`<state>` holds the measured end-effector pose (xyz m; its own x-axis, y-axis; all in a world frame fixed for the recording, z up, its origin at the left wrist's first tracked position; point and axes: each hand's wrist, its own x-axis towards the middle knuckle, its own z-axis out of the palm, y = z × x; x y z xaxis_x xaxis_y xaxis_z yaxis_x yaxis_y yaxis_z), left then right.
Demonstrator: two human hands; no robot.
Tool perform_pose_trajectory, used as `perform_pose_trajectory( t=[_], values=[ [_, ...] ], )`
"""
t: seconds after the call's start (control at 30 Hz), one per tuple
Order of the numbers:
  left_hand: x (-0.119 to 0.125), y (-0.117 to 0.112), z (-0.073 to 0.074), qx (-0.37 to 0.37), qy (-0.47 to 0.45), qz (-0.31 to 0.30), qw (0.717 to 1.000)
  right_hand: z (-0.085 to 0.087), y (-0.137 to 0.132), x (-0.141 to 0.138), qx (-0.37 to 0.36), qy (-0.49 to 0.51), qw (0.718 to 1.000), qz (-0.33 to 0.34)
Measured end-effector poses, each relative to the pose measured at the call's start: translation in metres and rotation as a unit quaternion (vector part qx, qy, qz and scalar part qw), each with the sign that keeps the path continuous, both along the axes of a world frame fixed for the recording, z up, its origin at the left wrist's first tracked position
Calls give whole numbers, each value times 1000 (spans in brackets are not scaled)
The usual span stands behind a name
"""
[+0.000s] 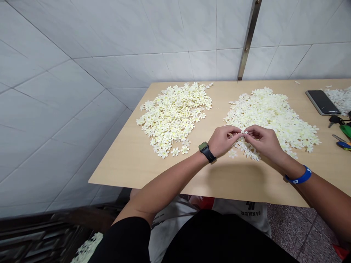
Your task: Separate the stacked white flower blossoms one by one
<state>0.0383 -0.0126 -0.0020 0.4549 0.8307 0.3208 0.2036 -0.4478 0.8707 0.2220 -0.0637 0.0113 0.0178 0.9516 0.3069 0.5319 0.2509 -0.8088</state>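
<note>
My left hand [223,140] and my right hand [263,140] meet above the near edge of the right flower pile [274,113]. Both pinch one small white fabric flower [244,133] between their fingertips. The right pile is a heap of white, pale-yellow petal pieces. A second pile [175,113] of flatter, yellow-centred flowers lies to the left of my hands. A black watch is on my left wrist, a blue band on my right.
The wooden table [131,160] stands against a white tiled wall. A dark phone [322,102], keys [335,119] and green and blue tools [344,137] lie at the right edge, with more flowers [340,98] at the far right. Loose flowers [87,248] lie below the table at left.
</note>
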Motion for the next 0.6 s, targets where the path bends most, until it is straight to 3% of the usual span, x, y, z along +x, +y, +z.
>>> perform_pose_trajectory(
  t=[0.33, 0.6],
  values=[
    [-5, 0, 5, 9, 37, 10, 999, 1, -1, -3, -19, 19, 1000, 16],
    [-3, 5, 3, -114, -50, 28, 992, 3, -2, -3, -52, 63, 996, 19]
  ],
)
